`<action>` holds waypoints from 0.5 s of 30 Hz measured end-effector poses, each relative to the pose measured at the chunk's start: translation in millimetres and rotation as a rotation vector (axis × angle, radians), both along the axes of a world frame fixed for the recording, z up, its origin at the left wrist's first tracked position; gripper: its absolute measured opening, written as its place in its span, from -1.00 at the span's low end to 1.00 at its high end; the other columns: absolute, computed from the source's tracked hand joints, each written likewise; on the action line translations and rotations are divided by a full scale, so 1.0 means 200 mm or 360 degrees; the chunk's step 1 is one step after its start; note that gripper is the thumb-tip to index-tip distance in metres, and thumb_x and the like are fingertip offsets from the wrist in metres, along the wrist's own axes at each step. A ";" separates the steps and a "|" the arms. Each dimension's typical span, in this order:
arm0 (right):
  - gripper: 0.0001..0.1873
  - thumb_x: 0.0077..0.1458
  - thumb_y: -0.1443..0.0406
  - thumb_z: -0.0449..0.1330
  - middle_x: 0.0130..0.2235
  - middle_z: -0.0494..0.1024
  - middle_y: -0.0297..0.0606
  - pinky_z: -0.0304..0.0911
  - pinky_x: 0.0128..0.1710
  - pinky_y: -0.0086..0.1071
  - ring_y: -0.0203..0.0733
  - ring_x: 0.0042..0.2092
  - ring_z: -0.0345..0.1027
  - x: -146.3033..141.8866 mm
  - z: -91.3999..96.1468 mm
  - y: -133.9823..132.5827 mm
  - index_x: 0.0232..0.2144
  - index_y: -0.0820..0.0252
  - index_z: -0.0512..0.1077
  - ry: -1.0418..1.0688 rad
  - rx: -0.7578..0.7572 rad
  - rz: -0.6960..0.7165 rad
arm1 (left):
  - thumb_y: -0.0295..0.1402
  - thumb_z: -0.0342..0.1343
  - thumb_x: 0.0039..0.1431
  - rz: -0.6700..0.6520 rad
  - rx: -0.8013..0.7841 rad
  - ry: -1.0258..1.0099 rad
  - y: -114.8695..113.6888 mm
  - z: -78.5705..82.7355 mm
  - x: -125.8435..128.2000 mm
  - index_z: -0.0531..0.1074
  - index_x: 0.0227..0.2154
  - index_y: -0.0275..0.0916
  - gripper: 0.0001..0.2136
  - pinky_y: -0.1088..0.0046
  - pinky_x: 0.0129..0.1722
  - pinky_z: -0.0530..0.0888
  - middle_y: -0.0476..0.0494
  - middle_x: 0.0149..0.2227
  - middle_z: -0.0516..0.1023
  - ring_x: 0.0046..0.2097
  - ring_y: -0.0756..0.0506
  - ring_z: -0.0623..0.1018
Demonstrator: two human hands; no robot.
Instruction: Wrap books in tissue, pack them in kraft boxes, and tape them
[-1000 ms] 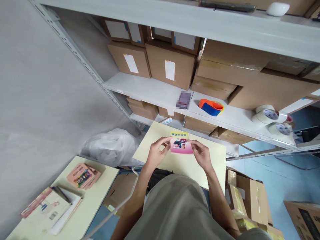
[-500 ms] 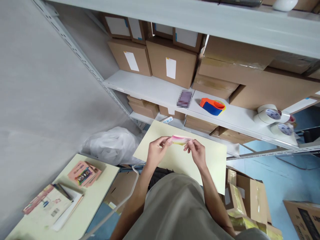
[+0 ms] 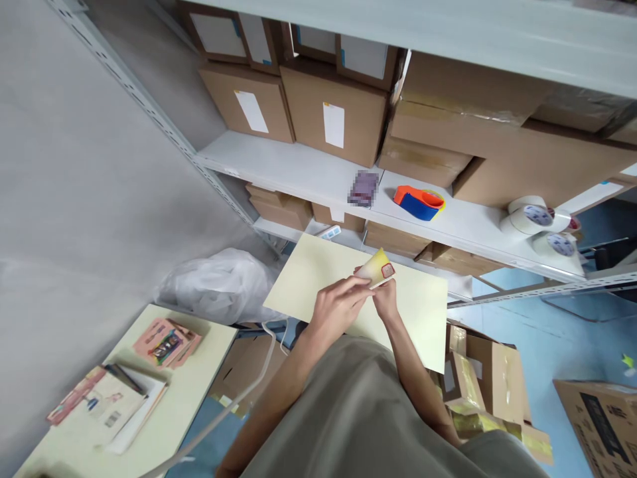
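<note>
Left hand [image 3: 341, 302] closed in a pinch on the near edge of a small yellow card [image 3: 377, 269], fingers curled over it from the left. Right hand [image 3: 384, 297] sits just behind and touching the left, fingers also closed on the card from below; part of it is hidden by the left hand. Card tilted, far corner raised, a red-outlined mark showing near its right end; held just above the pale yellow table [image 3: 413, 318], over the table's middle. Both forearms run up from the lower frame, converging over the table; left forearm angled in from the left, right one from the right along the table's near edge. Bare tabletop lies to the left and right of the hands. Beyond the far table edge stands a white shelf [image 3: 298, 169] carrying cardboard boxes [image 3: 328, 113], an orange and blue tape dispenser [image 3: 418, 202] and rolls of tape [image 3: 535, 219]. White plastic bag [image 3: 219, 285] sits left of the table. Second table at lower left holds a pink booklet [image 3: 166, 342] and papers [image 3: 107, 411].
</note>
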State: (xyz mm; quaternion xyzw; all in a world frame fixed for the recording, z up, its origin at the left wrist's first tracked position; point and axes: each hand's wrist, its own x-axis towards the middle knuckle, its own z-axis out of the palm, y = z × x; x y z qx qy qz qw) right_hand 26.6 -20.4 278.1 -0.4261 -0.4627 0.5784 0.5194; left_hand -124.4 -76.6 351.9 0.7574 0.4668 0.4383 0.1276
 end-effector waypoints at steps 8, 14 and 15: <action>-0.50 0.01 -0.05 0.58 -0.26 0.73 -0.26 0.54 -0.14 -0.20 -0.11 -0.25 0.61 0.01 0.02 -0.01 -0.18 0.08 0.54 0.0031 0.0023 -0.0208 | -0.14 0.26 0.45 0.0274 -0.0451 -0.0758 0.04 -0.04 -0.08 0.67 0.05 -0.12 -0.74 0.38 -0.06 0.70 -0.14 -0.05 0.79 -0.11 -0.13 0.77; -0.73 0.28 0.02 0.43 -0.26 0.66 -0.24 0.48 -0.27 -0.24 -0.11 -0.25 0.54 -0.09 0.14 -0.12 -0.28 0.04 0.59 -0.0387 0.0487 -0.0288 | -0.01 0.38 0.28 0.0508 -0.0573 -0.1372 0.12 -0.18 -0.19 0.62 0.00 -0.20 -0.59 0.24 0.12 0.66 -0.28 0.08 0.75 0.11 -0.23 0.73; -0.79 0.34 0.06 0.38 -0.23 0.67 -0.22 0.50 -0.26 -0.23 -0.10 -0.21 0.55 -0.12 0.16 -0.14 -0.25 0.02 0.62 -0.0468 0.0605 -0.0240 | 0.00 0.37 0.28 0.0524 -0.0586 -0.1400 0.12 -0.21 -0.20 0.62 0.01 -0.20 -0.59 0.23 0.14 0.66 -0.28 0.09 0.74 0.11 -0.23 0.73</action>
